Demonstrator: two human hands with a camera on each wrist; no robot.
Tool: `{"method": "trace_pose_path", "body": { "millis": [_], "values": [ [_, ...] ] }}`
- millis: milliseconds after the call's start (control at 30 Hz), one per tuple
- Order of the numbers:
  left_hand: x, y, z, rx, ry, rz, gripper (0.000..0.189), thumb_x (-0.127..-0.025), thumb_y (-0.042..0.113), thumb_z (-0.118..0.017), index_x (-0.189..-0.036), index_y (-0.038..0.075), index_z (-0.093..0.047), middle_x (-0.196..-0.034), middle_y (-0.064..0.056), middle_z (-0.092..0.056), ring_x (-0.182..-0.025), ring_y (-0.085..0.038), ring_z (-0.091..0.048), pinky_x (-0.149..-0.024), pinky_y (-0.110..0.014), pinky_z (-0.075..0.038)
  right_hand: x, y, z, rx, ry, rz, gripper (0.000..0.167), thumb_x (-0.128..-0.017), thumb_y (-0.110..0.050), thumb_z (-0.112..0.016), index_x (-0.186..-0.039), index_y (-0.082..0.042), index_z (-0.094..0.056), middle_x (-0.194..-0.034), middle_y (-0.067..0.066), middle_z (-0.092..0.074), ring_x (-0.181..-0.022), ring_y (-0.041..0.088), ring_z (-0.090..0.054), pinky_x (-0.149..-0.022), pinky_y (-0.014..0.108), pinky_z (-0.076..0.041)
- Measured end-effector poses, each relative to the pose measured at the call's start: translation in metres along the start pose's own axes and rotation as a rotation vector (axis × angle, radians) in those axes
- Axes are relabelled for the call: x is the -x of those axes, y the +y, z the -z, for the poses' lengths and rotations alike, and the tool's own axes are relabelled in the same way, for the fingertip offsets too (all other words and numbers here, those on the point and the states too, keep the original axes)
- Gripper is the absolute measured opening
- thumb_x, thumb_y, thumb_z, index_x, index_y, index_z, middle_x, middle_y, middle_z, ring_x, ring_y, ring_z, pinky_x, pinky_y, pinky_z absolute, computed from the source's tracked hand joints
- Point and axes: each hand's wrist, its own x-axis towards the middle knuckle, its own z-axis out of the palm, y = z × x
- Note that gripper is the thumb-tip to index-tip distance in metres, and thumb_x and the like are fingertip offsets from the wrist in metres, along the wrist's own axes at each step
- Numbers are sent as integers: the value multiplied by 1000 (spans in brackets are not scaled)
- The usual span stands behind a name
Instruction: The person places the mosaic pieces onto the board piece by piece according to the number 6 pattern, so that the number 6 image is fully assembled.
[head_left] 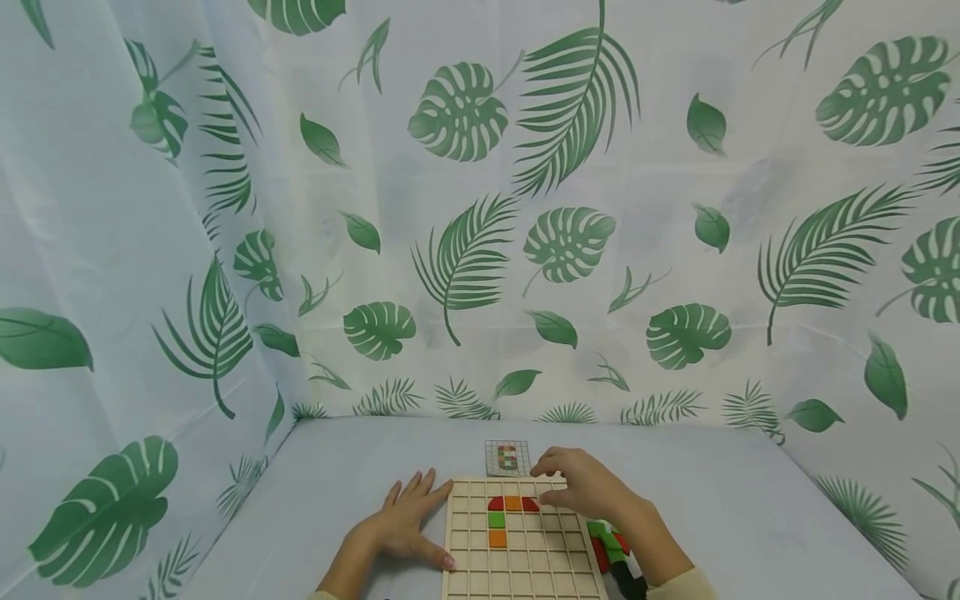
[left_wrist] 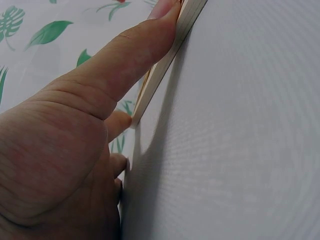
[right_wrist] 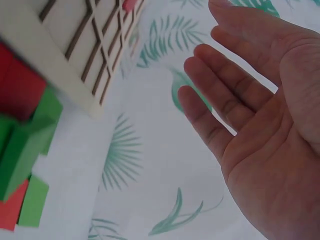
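Observation:
A wooden grid board (head_left: 536, 562) lies on the table. On it are a red rounded piece (head_left: 496, 504), an orange square (head_left: 513, 503), a second red rounded piece (head_left: 530, 504), a green square (head_left: 497, 520) and another orange square (head_left: 497, 539). My left hand (head_left: 405, 525) is spread at the board's left side, its thumb (left_wrist: 145, 45) resting on the edge. Over the far right corner hovers my right hand (head_left: 588, 483), close to the second red piece. Its fingers (right_wrist: 220, 95) are loosely bent, with nothing visible between them.
Loose green blocks (right_wrist: 30, 145) and red blocks (right_wrist: 20, 85) lie beside the board's right edge, with a black item (head_left: 628, 581) near them. Beyond the board's far edge lies a card (head_left: 507, 457) printed with a coloured grid pattern. Leaf-patterned cloth (head_left: 480, 250) surrounds the table.

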Motion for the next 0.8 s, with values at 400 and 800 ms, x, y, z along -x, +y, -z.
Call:
{"method": "trace_pose_path", "body": {
  "millis": [400, 800],
  "values": [
    [0, -1, -1, 0, 3, -2, 122, -65, 69, -88, -164, 21, -34, -173, -24, -17, -161, -46, -8, -125, -72, -1, 11, 11, 15, -47, 12, -53, 32, -89, -20, -83, -118, -9, -76, -114, 6, -74, -102, 32, -68, -85, 45, -61],
    [0, 0, 0, 1, 2, -5, 122, -66, 70, -88, -164, 20, -34, -172, -24, -17, -161, -46, -8, -125, -73, -1, 26, 29, 24, -102, -50, -160, 28, -86, -13, -85, -112, -7, -78, -108, 7, -76, -96, 24, -66, -76, 30, -57]
  ]
}}
